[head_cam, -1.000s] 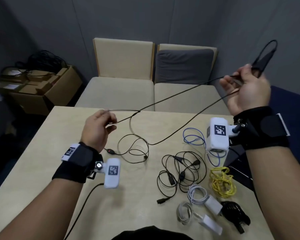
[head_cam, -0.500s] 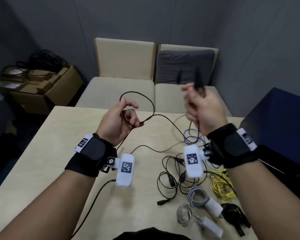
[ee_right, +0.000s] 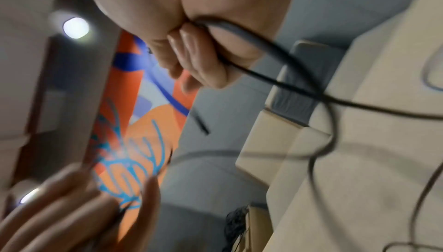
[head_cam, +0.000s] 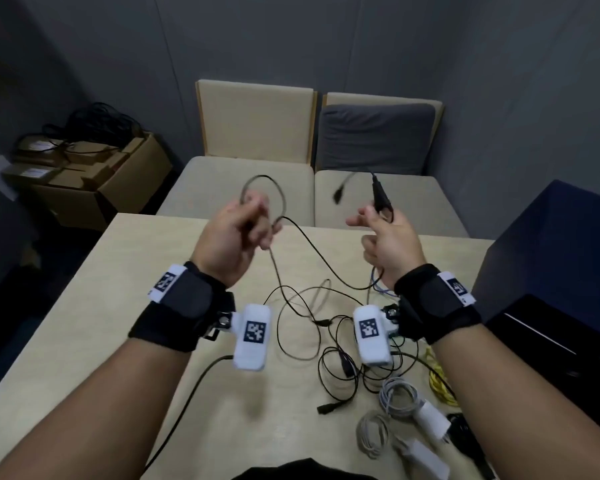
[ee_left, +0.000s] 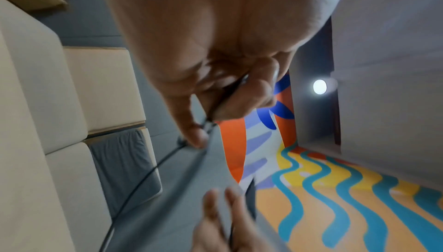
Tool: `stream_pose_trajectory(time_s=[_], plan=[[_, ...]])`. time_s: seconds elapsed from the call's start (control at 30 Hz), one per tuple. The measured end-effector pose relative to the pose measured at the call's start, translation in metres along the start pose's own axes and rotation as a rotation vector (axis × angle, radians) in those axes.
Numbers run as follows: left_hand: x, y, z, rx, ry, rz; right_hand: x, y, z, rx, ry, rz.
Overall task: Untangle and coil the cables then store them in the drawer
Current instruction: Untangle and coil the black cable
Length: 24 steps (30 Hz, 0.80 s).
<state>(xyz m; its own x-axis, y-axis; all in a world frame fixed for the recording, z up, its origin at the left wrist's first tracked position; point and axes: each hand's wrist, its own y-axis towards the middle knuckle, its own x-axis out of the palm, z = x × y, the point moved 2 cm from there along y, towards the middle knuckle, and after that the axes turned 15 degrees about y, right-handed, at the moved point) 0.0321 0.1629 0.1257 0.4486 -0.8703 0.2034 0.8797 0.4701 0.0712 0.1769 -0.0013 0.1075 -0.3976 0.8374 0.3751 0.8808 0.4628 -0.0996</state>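
Right hand [head_cam: 390, 242] lowered, fingers spread, left hand [head_cam: 232, 237] still pinching black cable [head_cam: 314, 251]

Beige table [head_cam: 101, 306] bears black [head_cam: 340, 362], white [head_cam: 395, 393], yellow cables [head_cam: 437, 379]

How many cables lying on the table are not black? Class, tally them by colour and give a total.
Blue cable: 1
Yellow cable: 1
White cables: 2
Total: 4
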Motion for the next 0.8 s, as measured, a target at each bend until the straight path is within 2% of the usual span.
stream_pose_trajectory(time_s=[0.1, 0.17, 0.33, 0.4, 0.43, 0.5, 0.57, 0.7, 0.8], plan=[[-0.038, -0.001, 0.007, -0.028, -0.221, 0.277, -0.044, 0.017, -0.011, -0.087, -0.190, 0.130], [-0.065, -0.004, 0.007, -0.020, -0.273, 0.417, -0.073, 0.025, -0.022, -0.126, -0.136, 0.271], [-0.074, -0.006, -0.008, 0.074, 0.042, 0.499, -0.105, 0.031, -0.048, -0.221, 0.041, 0.427], [-0.070, -0.005, -0.011, 0.029, 0.094, 0.549, -0.105, 0.032, -0.053, -0.249, 0.018, 0.446], [-0.069, -0.004, -0.012, -0.037, 0.046, 0.581, -0.104, 0.033, -0.053, -0.259, 0.001, 0.438], [-0.069, -0.002, -0.013, -0.206, -0.104, 0.583, -0.101, 0.035, -0.053, -0.281, -0.042, 0.393], [-0.068, -0.001, -0.011, -0.305, -0.186, 0.539, -0.096, 0.036, -0.050, -0.292, -0.108, 0.338], [-0.056, -0.002, -0.004, -0.281, -0.241, 0.433, -0.079, 0.034, -0.038, -0.302, -0.206, 0.234], [-0.036, 0.002, -0.004, -0.283, -0.223, 0.309, -0.054, 0.025, -0.030, -0.248, -0.222, 0.089]])
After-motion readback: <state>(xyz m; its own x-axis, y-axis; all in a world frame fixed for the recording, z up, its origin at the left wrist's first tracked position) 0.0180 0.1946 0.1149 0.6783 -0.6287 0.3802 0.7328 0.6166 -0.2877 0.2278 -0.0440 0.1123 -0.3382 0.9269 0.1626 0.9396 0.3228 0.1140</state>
